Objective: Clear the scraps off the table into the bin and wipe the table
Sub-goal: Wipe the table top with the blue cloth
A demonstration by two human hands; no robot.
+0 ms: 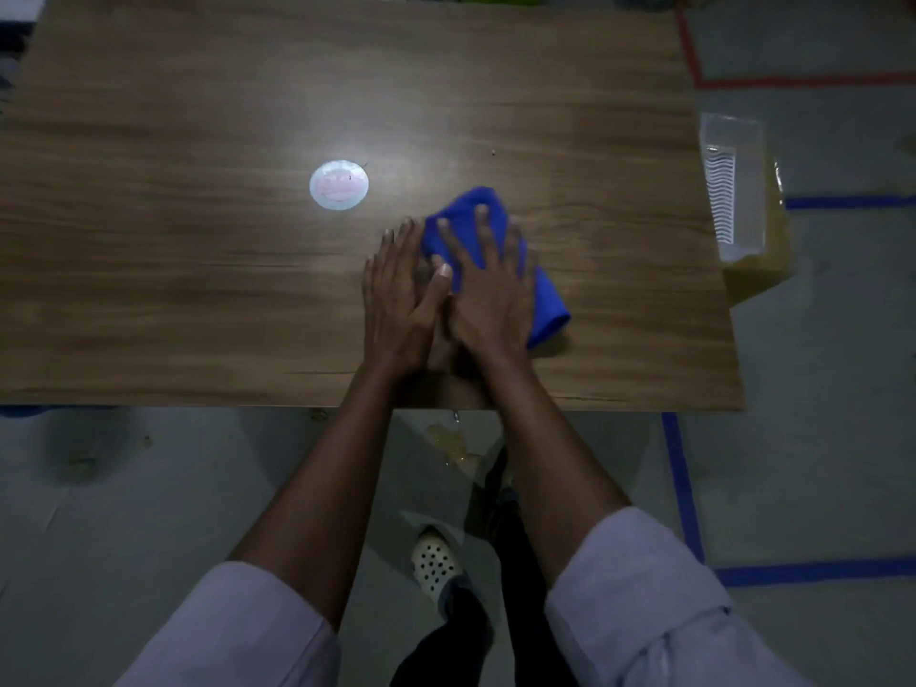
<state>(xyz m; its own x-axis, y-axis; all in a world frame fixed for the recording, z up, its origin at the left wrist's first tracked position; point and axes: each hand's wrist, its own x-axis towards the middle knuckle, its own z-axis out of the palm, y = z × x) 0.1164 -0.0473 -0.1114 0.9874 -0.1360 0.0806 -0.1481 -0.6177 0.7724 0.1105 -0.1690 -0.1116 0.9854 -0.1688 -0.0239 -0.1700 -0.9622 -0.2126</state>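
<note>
Head view, looking down on a wooden table [198, 290]. The right hand [486, 290] lies flat on a folded blue cloth [547, 304], fingers straight and spread, pressing the cloth to the tabletop rather than gripping it. The left hand [401, 300] lies flat just beside it, fingers straight and together, holding nothing; its fingertips reach the cloth's left edge, and the right thumb crosses over it. The cloth sits right of the table's centre, its long axis running from far-left to near-right, one end showing beyond the right fingertips and the other past the outer side of the palm.

One scrap remains: a round white foil lid [339, 184] with pink print, flat on the table to the far-left of both hands, apart from the cloth; the left hand is the nearer. A small dark speck [494, 152] lies just beyond the cloth.

A clear plastic bin [733, 190] stands off the table's right edge on a yellow box [763, 270], well apart from the lid, with the hands and cloth between them.

Judged stage: wiping is under way and clearing is unfinished; the lid must cross to the right to reach the bin.
</note>
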